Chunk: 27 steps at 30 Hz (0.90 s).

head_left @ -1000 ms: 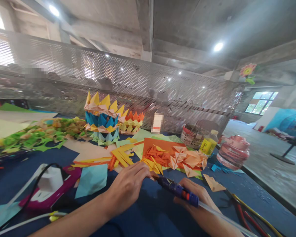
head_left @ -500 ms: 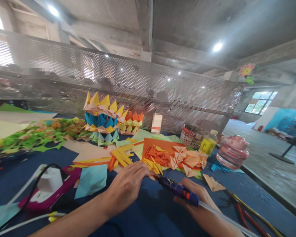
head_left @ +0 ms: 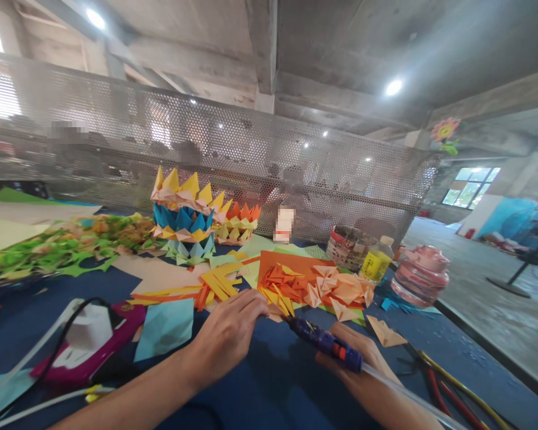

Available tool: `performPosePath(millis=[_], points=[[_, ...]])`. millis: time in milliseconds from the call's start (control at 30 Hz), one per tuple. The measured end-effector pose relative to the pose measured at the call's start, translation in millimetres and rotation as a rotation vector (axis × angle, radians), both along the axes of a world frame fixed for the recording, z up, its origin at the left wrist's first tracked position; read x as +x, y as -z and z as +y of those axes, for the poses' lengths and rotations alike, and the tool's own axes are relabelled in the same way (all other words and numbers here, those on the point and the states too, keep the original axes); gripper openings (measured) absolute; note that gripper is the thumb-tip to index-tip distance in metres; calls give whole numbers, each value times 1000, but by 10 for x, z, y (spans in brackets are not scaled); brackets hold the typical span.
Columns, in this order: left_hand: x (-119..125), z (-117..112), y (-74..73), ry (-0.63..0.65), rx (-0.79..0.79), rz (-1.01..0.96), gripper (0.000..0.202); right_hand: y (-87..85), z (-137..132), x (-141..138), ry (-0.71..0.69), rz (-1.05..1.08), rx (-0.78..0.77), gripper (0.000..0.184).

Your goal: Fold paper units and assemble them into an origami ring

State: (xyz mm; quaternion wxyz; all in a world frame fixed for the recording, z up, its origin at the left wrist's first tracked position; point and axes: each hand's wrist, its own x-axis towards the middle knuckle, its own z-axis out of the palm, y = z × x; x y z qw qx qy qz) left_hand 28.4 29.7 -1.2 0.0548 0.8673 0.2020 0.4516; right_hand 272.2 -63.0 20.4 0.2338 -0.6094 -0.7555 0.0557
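Observation:
My right hand (head_left: 358,358) is closed round a dark blue glue gun (head_left: 320,340). A long translucent glue stick (head_left: 399,389) runs from its back end toward the lower right. Its nozzle points left, close to a small peach paper piece (head_left: 276,313). Pinched fingers of my left hand (head_left: 235,322) hold that piece at its left edge; whether the nozzle touches it I cannot tell. Just beyond lie yellow folded paper pieces (head_left: 278,298), orange folded pieces (head_left: 289,280) and peach folded pieces (head_left: 341,283).
Folded-paper crowns (head_left: 186,218) stand at the back. A magenta power strip (head_left: 67,364) with cables lies left, beside a light blue sheet (head_left: 165,328). Green scraps (head_left: 72,242) spread behind. Right are a yellow-labelled bottle (head_left: 376,263), a pink jug (head_left: 420,278) and pliers-like handles (head_left: 443,388).
The view has shifted very slightly. Both hands stay almost in place; the peach piece now shows more of its face beside the nozzle.

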Motion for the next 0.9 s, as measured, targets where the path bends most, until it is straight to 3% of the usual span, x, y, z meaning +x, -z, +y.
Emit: performPosePath(millis=[233, 533, 700, 900], points=[[-3, 17, 21, -37, 2, -4, 25, 24, -4, 8, 32, 38, 69, 25], [-7, 8, -31, -38, -64, -61, 21, -27, -64, 138, 84, -5, 50, 25], [4, 15, -25, -31, -93, -81, 19, -72, -313, 422, 207, -6, 100, 15], [9, 20, 0, -11, -99, -82, 19, -192, -648, 999, 391, -67, 96, 26]])
